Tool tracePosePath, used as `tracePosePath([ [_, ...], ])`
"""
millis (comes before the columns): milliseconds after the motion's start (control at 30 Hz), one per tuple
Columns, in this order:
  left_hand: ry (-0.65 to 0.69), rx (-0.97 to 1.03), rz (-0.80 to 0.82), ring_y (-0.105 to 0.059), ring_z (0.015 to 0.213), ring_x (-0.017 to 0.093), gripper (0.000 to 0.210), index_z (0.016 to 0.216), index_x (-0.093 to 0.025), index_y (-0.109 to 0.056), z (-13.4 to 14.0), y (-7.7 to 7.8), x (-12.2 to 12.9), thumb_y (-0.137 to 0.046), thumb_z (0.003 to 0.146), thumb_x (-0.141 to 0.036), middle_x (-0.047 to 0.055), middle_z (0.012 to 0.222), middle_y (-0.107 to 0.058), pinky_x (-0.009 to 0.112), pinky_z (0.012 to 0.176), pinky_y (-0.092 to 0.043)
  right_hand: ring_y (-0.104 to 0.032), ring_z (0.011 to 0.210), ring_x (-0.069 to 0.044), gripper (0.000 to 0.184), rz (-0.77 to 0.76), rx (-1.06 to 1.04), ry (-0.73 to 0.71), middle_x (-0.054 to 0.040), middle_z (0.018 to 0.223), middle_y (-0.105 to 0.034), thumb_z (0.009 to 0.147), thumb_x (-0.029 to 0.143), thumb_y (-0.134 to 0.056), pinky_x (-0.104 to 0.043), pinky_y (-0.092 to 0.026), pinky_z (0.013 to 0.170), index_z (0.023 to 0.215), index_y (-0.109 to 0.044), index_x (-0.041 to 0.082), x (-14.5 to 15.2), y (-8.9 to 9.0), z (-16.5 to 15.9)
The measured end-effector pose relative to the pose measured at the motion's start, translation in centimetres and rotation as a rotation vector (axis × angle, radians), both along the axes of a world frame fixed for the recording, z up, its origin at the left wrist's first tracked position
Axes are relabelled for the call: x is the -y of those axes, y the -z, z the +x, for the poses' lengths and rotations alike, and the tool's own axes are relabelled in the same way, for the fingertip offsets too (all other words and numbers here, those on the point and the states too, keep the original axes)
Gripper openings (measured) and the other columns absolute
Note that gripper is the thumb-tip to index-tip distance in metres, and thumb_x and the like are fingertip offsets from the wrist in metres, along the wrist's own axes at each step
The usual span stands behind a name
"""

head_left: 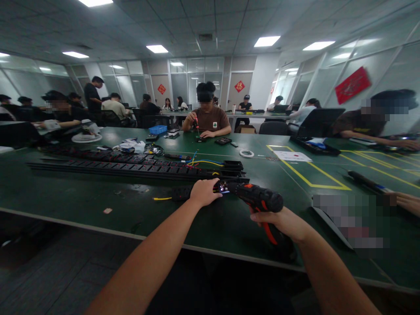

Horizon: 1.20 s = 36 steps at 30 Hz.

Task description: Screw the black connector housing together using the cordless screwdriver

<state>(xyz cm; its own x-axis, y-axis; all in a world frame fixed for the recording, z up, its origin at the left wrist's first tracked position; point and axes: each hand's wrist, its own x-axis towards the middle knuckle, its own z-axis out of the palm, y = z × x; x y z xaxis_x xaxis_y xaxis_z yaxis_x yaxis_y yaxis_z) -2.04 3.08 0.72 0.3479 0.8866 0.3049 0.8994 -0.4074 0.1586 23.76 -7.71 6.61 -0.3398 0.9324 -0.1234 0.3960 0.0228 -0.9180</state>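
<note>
My right hand (285,221) is wrapped round the grip of a black and orange cordless drill (259,197), whose nose points left. At the drill's tip sits a small lit part (223,187), with a bluish-white glow on it. My left hand (205,192) is closed on the end of a short black socket unit (181,193), steadying it on the table; a yellow wire (162,199) sticks out of its left side. Just behind lie long black power strips (131,169) with red marks along their sockets. The drill's bit and my left fingertips are partly hidden.
The green table (131,214) carries coloured wires (205,162), a roll of white tape (246,153), a paper sheet (292,156) and a blue basket (158,130). Across from me a person (210,116) holds a screwdriver. At right, another person's hand (408,201) is near a black tool (367,180).
</note>
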Motion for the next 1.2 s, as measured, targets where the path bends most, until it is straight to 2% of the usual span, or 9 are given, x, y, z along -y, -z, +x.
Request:
tracePosePath([
  [467,-0.01,-0.005,-0.004,-0.065,0.117,0.029,0.067,0.142,-0.028,-0.054,0.1,-0.2,0.1,-0.067,0.085,-0.061,0.007,0.132,-0.068,0.04,0.1,-0.046,-0.058,0.07,-0.019,0.025,-0.011,-0.032,0.031,-0.0015,0.077,-0.065,0.067,0.034,-0.077,-0.032,-0.045,0.067,0.086,-0.069,0.018,-0.1,0.3,0.1],
  [833,-0.009,-0.006,0.006,-0.064,0.118,0.029,0.067,0.142,-0.027,-0.054,0.2,-0.1,0.1,-0.068,0.085,-0.06,0.007,0.13,-0.069,0.04,0.101,-0.045,-0.061,0.073,-0.019,0.033,-0.028,-0.092,0.083,-0.0041,0.094,-0.072,0.065,0.033,-0.078,-0.033,-0.048,0.069,0.094,-0.073,0.019,0.0,0.6,0.3],
  [1200,-0.005,-0.014,0.003,-0.064,0.118,0.029,0.066,0.141,-0.027,-0.054,0.2,-0.1,0.0,-0.066,0.086,-0.061,0.007,0.129,-0.07,0.04,0.1,-0.045,-0.061,0.072,-0.018,0.036,-0.055,-0.141,0.085,-0.0043,0.095,-0.072,0.066,0.033,-0.082,-0.033,-0.049,0.07,0.098,-0.075,0.018,-0.6,1.2,0.9],
])
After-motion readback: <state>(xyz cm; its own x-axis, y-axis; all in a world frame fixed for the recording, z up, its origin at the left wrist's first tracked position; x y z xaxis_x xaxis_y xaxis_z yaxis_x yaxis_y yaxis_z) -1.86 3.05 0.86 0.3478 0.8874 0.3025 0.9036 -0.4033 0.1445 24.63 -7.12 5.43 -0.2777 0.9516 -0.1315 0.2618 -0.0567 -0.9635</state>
